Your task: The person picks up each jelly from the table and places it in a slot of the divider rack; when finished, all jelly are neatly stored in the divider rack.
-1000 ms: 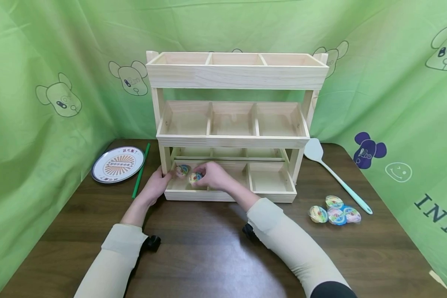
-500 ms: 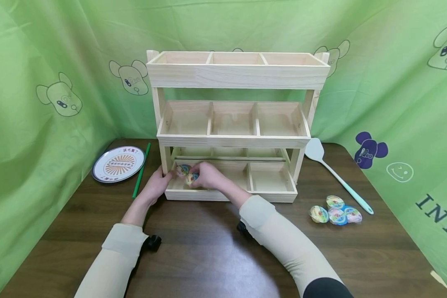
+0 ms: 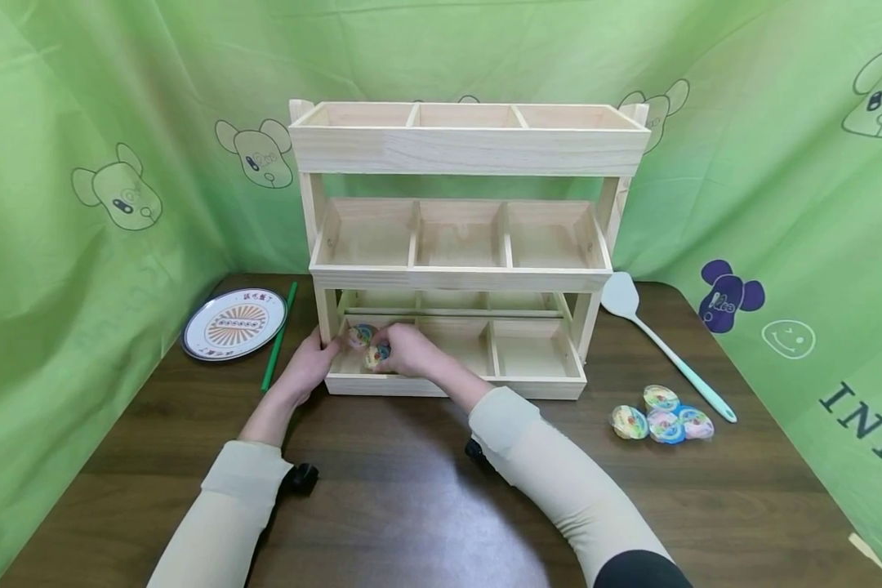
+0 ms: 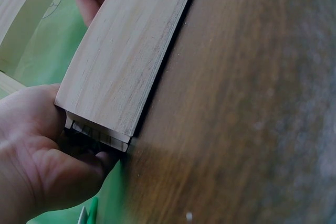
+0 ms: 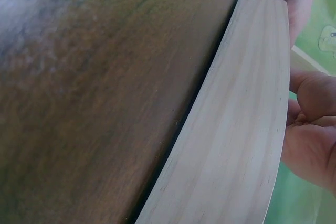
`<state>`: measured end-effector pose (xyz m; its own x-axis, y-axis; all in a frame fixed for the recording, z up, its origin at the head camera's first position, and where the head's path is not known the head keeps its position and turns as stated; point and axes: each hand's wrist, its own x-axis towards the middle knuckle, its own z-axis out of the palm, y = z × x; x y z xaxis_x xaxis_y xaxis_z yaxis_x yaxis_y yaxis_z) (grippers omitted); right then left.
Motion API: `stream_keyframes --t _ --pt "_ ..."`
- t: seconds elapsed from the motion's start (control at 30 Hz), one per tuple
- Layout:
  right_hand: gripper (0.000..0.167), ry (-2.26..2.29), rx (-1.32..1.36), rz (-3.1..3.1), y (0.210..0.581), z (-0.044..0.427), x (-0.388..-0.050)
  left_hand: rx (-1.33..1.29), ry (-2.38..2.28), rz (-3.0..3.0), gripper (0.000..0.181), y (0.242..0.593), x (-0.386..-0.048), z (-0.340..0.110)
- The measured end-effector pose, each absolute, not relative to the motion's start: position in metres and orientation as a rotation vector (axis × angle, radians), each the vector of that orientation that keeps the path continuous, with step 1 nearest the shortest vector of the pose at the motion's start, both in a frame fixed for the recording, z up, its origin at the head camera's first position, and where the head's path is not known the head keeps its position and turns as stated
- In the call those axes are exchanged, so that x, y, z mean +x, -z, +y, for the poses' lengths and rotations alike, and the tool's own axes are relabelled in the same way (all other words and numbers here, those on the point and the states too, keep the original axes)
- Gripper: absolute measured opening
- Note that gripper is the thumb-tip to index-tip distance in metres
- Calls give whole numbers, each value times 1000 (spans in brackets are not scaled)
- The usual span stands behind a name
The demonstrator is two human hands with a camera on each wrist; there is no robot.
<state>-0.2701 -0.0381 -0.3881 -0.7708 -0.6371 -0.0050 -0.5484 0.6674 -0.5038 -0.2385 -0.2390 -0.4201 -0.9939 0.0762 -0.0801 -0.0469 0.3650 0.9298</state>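
Observation:
A pale wooden three-tier rack (image 3: 470,153) stands on the table, each tier split into three compartments. My left hand (image 3: 309,365) holds the left end of its bottom tier; in the left wrist view the thumb (image 4: 73,174) lies round that end, the other fingers partly hidden. In the bottom left compartment, my right hand (image 3: 409,351) pinches a small jelly cup (image 3: 376,355) with a colourful lid. Just behind it lies a second jelly cup (image 3: 360,336). The front board (image 5: 236,114) hides both cups in the right wrist view.
Several jelly cups (image 3: 665,425) are grouped on the table at right, near a pale blue spatula (image 3: 665,347). To the left lie a printed plate (image 3: 235,324) and a green stick (image 3: 279,336). A green patterned cloth (image 3: 154,98) surrounds the table.
My right hand has moved a little left with the pinched jelly cup, bringing it closer to the other one. The left hand has kept its place on the rack.

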Motion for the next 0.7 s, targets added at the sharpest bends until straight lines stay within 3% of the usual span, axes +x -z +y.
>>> stream_keyframes --t 0.43,0.7 --pt "47 804 -902 2705 387 -38 -266 25 -1713 2481 61 426 -246 -242" --pt "50 1115 -855 2624 388 -24 -263 39 -1710 2520 63 428 -242 -243"
